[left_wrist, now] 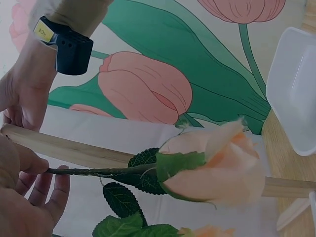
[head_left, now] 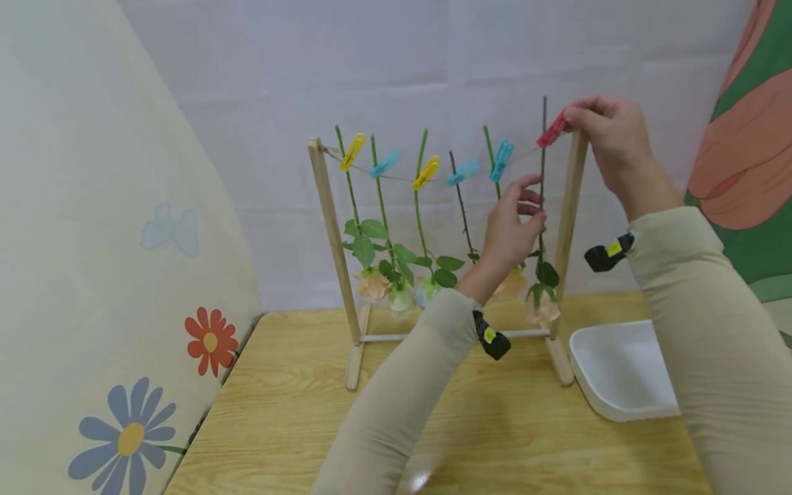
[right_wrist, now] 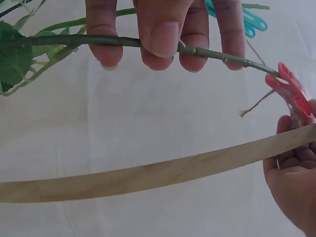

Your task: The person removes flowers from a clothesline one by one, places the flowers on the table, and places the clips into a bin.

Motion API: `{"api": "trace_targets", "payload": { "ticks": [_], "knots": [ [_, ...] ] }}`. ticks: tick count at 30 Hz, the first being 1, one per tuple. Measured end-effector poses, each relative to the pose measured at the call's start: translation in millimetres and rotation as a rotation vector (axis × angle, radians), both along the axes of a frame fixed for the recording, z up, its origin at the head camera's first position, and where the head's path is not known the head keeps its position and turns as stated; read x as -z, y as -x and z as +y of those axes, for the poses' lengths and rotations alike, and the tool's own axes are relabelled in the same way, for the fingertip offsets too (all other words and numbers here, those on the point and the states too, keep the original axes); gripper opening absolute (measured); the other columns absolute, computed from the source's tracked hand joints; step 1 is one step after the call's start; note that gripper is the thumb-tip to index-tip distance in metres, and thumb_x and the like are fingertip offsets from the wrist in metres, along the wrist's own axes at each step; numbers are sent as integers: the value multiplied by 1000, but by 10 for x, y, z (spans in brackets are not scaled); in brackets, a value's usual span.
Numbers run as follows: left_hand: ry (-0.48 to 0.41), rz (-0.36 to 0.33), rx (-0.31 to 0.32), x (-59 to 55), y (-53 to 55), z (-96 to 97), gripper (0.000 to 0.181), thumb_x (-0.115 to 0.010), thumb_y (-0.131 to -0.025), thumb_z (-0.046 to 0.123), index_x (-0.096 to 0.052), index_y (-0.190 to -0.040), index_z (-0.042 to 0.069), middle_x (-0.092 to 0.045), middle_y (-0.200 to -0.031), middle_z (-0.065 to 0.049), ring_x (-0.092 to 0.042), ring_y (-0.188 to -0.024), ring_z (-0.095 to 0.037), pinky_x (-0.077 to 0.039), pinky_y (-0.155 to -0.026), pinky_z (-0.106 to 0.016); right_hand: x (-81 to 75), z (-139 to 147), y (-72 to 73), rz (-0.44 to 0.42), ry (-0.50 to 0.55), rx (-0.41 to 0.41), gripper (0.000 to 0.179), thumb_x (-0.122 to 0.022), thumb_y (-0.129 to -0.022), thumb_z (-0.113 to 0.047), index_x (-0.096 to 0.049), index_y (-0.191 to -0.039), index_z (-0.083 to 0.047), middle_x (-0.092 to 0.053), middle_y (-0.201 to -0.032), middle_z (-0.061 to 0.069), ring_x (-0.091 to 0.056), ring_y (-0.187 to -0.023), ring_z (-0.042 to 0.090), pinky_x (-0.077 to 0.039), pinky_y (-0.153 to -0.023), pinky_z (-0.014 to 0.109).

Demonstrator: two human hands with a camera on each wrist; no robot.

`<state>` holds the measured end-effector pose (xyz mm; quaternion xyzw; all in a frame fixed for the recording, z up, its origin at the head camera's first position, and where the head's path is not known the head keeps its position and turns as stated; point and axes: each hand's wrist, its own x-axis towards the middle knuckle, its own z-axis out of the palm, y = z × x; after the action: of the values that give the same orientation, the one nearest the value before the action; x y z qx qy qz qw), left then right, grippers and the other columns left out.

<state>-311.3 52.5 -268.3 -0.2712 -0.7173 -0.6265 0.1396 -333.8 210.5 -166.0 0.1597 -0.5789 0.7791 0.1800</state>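
My left hand (head_left: 510, 223) pinches the dark stem of a peach artificial rose (head_left: 542, 309), which hangs head down at the stand's right end. Higher up, my right hand (head_left: 612, 141) grips a red clothespin (head_left: 553, 129) between thumb and fingers. In the right wrist view the clothespin's tip meets the stem's upper end, with twine (right_wrist: 257, 103) right beside it. The left wrist view shows the rose's bloom (left_wrist: 212, 168) close up, its dark leaves (left_wrist: 124, 200) beneath the stem.
Several upside-down flowers hang from the twine by yellow clothespins (head_left: 355, 152) and blue clothespins (head_left: 502, 161). The wooden stand (head_left: 334, 240) rises from the table (head_left: 278, 412). A white tray (head_left: 619, 405) lies right of it, and a pale cloth (head_left: 278, 227) hangs behind.
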Motion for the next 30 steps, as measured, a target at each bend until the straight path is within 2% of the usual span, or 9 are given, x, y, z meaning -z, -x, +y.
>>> {"api": "trace_targets", "payload": {
  "ticks": [3,8,11,15,20,25,30],
  "knots": [
    [17,10,-1,-2,-20,-14,53,-63,-93,-9,-53,-142,8,-63,-113,-11,-66,-96,-17,-59,-71,-19,-21,-19,6,28,19,66,9,-73,-91,-1,-72,-82,-3,-69,-76,2,-57,-84,15,-43,-84,22],
    [62,43,-5,-9,-44,-53,51,-63,-94,-8,-53,-141,9,-64,-113,-10,-66,-96,-16,-58,-70,-18,-63,-32,-3,115,-15,191,8,-71,-93,-3,-70,-86,-6,-66,-83,1,-56,-90,14,-42,-86,19],
    [116,79,-10,-28,-65,-102,51,-63,-94,-6,-53,-142,9,-64,-113,-10,-66,-96,-14,-57,-70,-18,-90,-45,-34,173,1,213,8,-70,-93,-1,-70,-87,-5,-66,-84,2,-57,-89,14,-43,-87,21],
    [202,145,-15,-46,-99,-196,54,-63,-94,-6,-50,-144,8,-64,-115,-11,-66,-97,-15,-55,-70,-17,-103,-54,-95,239,74,170,6,-66,-93,4,-69,-90,0,-65,-85,6,-59,-87,16,-47,-89,24],
    [286,237,-44,-34,-139,-334,55,-63,-92,-9,-49,-144,6,-65,-113,-12,-67,-96,-19,-54,-71,-16,-39,-9,-168,258,118,89,6,-65,-96,1,-68,-99,5,-62,-94,11,-60,-90,19,-50,-95,26],
    [410,290,-77,-7,-209,-493,58,-61,-92,-9,-47,-146,6,-63,-117,-10,-64,-98,-16,-53,-79,-15,118,46,-242,295,151,30,13,-68,-93,3,-66,-103,10,-62,-95,15,-61,-90,22,-53,-96,29],
    [538,317,-107,21,-311,-664,60,-57,-93,-10,-44,-150,7,-60,-123,-10,-63,-103,-18,-54,-78,-18,334,113,-347,330,170,-34,16,-68,-91,7,-63,-106,11,-66,-95,17,-65,-92,26,-55,-95,29]
  ]
}}
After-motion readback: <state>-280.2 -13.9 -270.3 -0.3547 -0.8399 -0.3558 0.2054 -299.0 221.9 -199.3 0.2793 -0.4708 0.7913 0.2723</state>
